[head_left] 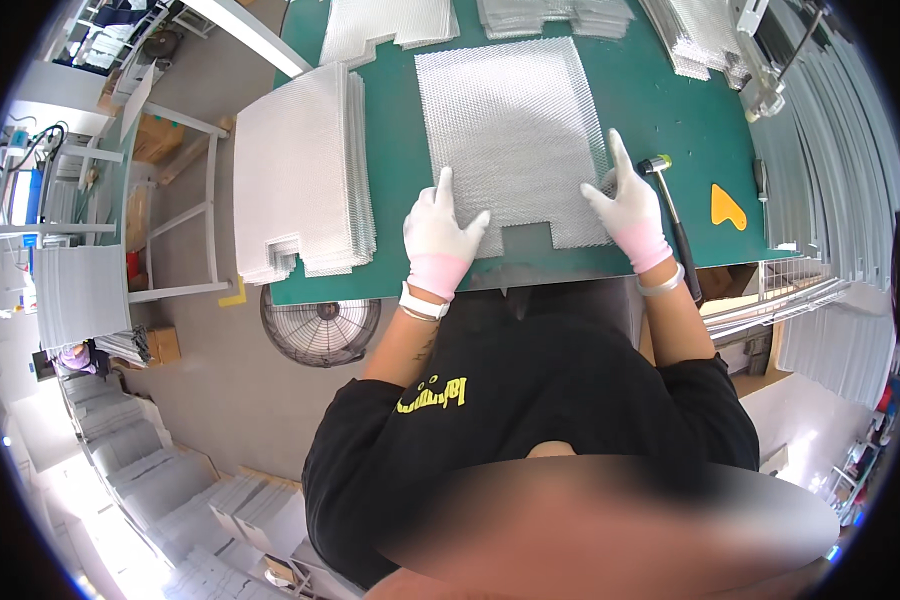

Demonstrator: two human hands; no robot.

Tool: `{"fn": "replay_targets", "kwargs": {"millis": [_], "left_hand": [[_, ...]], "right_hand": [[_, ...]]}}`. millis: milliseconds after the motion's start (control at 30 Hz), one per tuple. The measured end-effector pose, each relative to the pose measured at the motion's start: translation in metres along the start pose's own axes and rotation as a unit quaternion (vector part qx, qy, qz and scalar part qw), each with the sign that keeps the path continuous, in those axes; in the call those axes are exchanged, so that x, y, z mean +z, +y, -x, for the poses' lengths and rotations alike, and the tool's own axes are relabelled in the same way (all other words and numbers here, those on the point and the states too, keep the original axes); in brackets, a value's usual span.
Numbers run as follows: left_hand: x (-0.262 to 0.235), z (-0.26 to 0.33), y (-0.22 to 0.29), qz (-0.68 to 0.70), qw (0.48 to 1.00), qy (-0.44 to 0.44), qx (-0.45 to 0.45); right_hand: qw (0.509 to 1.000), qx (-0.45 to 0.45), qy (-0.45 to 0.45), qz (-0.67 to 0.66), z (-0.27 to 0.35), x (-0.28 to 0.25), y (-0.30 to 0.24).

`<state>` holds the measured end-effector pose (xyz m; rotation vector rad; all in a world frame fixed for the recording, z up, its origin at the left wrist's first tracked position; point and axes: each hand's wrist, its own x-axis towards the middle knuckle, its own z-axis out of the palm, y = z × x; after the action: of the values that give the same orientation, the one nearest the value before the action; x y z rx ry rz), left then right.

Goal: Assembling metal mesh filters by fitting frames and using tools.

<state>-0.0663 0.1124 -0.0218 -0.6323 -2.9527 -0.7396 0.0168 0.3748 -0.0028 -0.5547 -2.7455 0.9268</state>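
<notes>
A silver metal mesh sheet with a notch cut in its near edge lies flat on the green worktable. My left hand, in a white glove with a pink cuff, rests at the sheet's near left corner, index finger stretched out and thumb apart. On the opposite edge is my right hand, gloved alike, its index finger pointing away and its thumb over the mesh. Neither hand is closed around the sheet; some fingers of each are partly hidden. Just right of my right hand lies a black-handled mallet.
A tall stack of mesh sheets stands at the table's left, with more mesh stacks along the far side. A yellow flat scraper-like piece lies right of the mallet. Long metal strips line the right. A floor fan stands below the table's left edge.
</notes>
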Motion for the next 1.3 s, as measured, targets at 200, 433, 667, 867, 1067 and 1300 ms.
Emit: {"fn": "replay_targets", "kwargs": {"millis": [200,433,667,867,1067,1300], "left_hand": [[0.012,0.0,-0.008,-0.038,0.999,-0.018,-0.012],[0.015,-0.002,-0.014,-0.045,0.999,-0.025,-0.013],[0.019,-0.002,-0.015,-0.038,0.999,-0.009,-0.002],[0.015,-0.011,-0.015,-0.034,0.999,-0.002,-0.002],[0.023,-0.028,-0.049,-0.105,0.989,-0.027,0.104],[0.006,-0.018,0.003,-0.309,0.941,0.061,0.128]], "right_hand": [[0.998,-0.025,0.021,0.044,0.002,0.032,0.024],[0.997,-0.057,0.024,0.051,-0.001,0.036,0.026],[0.997,-0.019,-0.038,0.06,-0.006,0.025,0.022],[0.997,-0.039,-0.003,0.059,0.005,0.012,0.02],[0.974,-0.155,0.154,-0.066,0.114,-0.023,0.062],[0.969,0.089,0.228,0.03,0.311,-0.03,0.249]]}}
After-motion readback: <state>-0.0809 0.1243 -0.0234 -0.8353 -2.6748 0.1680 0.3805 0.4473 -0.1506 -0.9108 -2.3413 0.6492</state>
